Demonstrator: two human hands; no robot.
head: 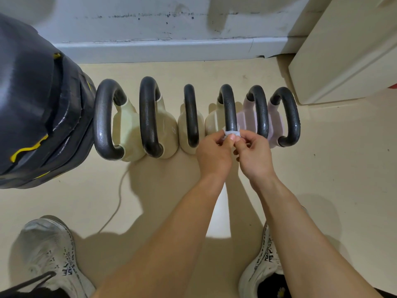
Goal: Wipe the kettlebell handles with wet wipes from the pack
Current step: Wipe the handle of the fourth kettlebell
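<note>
Head view: pinching a wet wipe with left hand and right hand, drawing it over the near end of the fourth kettlebell handle in the row by the wall, likely to scrub all round.

Single view, head-worn, wide-angle. It looks steeply down and slightly forward over the floor, from above the person's own feet: left shoe and right shoe sit at the bottom edge. It faces the wall, whose base crosses the top of frame. The row of kettlebells spans the middle, seen from above. Forearms enter from below. The left hand and right hand are close to the lens, just right of centre, both pinching a wipe. Edges bow outward: cabinet top right, dark stack at left.
</note>
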